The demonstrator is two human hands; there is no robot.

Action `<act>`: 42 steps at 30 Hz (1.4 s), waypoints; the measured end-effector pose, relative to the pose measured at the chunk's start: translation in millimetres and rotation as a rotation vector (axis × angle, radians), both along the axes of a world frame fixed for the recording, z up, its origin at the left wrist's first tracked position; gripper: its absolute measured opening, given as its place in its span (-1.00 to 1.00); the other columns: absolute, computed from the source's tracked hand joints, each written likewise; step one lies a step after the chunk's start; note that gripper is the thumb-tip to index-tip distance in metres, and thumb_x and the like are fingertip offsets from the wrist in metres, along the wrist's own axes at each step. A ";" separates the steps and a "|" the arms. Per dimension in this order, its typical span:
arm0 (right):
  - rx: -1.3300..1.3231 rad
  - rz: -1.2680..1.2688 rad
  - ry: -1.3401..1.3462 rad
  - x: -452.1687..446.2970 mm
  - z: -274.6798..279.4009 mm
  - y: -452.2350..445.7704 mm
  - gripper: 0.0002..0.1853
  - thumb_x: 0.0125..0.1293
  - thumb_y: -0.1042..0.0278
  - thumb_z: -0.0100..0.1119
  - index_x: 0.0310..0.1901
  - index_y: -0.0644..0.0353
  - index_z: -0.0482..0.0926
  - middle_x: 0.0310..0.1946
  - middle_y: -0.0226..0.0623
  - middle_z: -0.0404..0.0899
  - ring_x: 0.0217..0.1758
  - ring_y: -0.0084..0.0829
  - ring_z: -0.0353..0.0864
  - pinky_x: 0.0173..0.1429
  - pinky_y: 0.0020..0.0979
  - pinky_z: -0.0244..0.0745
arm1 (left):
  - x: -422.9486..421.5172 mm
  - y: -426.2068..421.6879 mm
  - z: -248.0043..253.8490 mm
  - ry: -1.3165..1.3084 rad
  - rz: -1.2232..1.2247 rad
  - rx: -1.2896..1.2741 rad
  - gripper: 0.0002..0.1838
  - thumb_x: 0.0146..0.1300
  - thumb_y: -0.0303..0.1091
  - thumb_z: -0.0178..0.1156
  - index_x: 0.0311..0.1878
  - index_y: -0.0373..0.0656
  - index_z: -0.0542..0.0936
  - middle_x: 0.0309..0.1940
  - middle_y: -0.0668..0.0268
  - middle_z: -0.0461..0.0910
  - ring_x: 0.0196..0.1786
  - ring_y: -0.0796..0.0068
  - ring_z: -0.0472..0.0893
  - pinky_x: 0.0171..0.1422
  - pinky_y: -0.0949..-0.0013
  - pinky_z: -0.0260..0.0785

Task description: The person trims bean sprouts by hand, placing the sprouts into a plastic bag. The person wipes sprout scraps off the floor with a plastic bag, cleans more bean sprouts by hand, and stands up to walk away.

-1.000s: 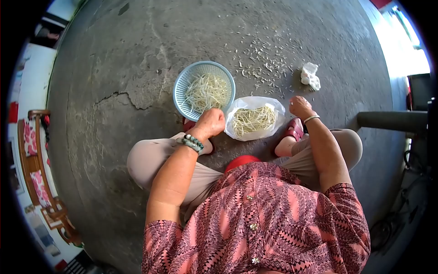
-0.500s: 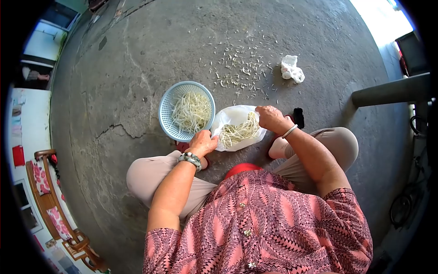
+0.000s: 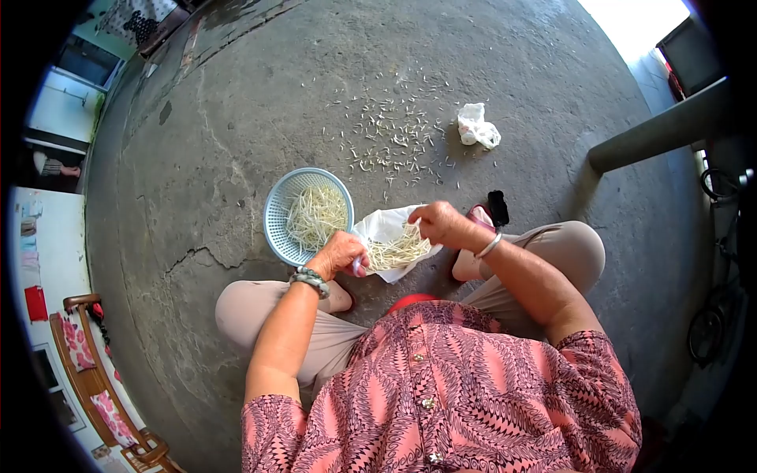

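Note:
A white plastic bag (image 3: 384,226) stands open on the floor between my feet, with bean sprouts (image 3: 394,251) inside. My left hand (image 3: 339,254) is closed on the near left edge of the bag, beside the basket. At the opposite rim, my right hand (image 3: 443,225) has its fingers curled down and pinched on the bag's edge; the fingertips are partly hidden. A light blue plastic basket (image 3: 277,229) sits left of the bag, holding a heap of pale bean sprouts (image 3: 317,217).
Bits of sprout (image 3: 394,138) lie scattered on the concrete floor beyond the bag. A crumpled white plastic bag (image 3: 477,126) is to their right. Near my right foot lies a black object (image 3: 497,207). A thick post (image 3: 654,134) rises at right; a wooden bench (image 3: 91,370) stands far left.
My view has shifted a little. My left hand has turned and gathered the bag's left edge, and the bag's opening looks narrower. My right hand stays by the right rim, fingers more bent.

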State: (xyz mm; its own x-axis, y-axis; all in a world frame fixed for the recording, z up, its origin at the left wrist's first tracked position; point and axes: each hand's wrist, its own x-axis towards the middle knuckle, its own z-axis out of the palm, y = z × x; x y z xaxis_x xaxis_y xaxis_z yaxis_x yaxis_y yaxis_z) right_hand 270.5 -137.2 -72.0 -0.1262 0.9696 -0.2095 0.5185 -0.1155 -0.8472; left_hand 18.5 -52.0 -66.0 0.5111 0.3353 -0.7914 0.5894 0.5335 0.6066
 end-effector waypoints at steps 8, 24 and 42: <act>-0.020 0.054 -0.137 31.5 0.5 2.8 -0.76 0.02 0.41 -0.02 -0.32 0.30 0.58 -0.42 0.06 0.58 -0.28 -0.02 0.60 -0.13 -0.18 0.50 | -6.3 -4.8 -19.0 0.335 -0.302 0.543 -0.84 0.01 -0.47 0.06 -0.40 -0.37 0.55 -0.51 0.15 0.56 -0.53 0.26 0.59 -0.35 0.30 0.51; -0.189 0.406 -0.860 127.2 28.7 67.1 -0.67 0.01 0.28 0.07 -0.15 0.13 0.59 -0.21 -0.08 0.60 -0.09 -0.08 0.58 -0.06 -0.16 0.51 | 30.9 -54.1 43.0 -0.142 -0.428 0.920 -0.65 0.08 -0.48 0.10 -0.02 -0.35 0.48 -0.21 -0.07 0.53 -0.15 -0.07 0.54 -0.03 0.15 0.40; -0.371 -0.644 -0.661 249.2 -268.6 174.7 -0.22 -0.04 -0.14 0.28 0.28 -0.20 0.29 0.23 -0.17 0.34 0.24 -0.10 0.37 0.24 -0.21 0.32 | 1.5 56.6 64.4 -0.055 -0.191 0.830 -0.65 0.06 -0.52 0.16 -0.04 -0.40 0.47 -0.26 0.00 0.54 -0.23 0.02 0.56 -0.17 0.20 0.44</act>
State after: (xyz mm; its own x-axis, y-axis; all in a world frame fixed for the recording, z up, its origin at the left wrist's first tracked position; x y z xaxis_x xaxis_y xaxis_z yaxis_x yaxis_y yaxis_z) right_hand 519.7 37.5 -340.6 0.6529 0.6710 -0.3513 0.6185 -0.7401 -0.2641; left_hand 20.0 4.5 -1.5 0.6480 0.7003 -0.2996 0.5825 -0.2022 0.7873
